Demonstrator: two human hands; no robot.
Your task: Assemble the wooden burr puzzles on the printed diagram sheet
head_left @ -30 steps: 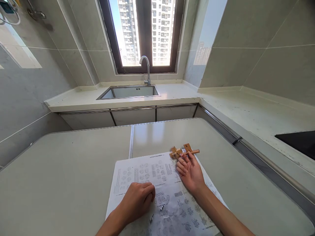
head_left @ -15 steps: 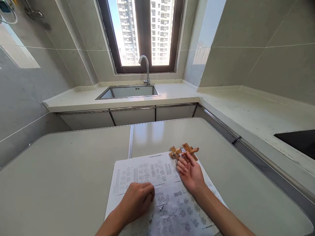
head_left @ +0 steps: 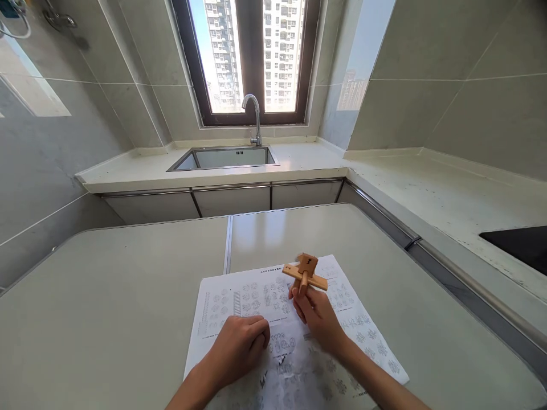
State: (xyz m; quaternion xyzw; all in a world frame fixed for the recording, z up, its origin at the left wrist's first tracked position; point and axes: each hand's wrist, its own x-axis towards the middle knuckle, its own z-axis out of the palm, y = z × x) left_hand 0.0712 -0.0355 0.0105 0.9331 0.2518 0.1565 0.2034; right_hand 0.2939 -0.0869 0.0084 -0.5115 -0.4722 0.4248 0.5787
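Note:
My right hand point(head_left: 318, 319) pinches a wooden puzzle piece, part of a cross of interlocked wooden puzzle pieces point(head_left: 314, 280), by its near end. One light bar lies crosswise, and a darker block with a black mark stands above it. A bit of wood shows behind the block, partly hidden. Under both hands lies a printed sheet point(head_left: 213, 324) with rows of small diagrams of assembled shapes. My left hand point(head_left: 241, 347) rests on the sheet's near left part, fingers curled in and nothing seen in them. The undersides of its fingers are hidden.
The sheet lies on a pale table point(head_left: 128, 296) with a seam point(head_left: 228, 245) across it. Beyond stand a counter point(head_left: 307, 156) with a sink point(head_left: 231, 158) and a faucet point(head_left: 256, 119). At right, a black panel point(head_left: 519, 245) is set in the counter.
My right hand has turned from palm up to palm down and moved left, carrying the wooden pieces over the sheet. They now show as a cross. My left hand stays put.

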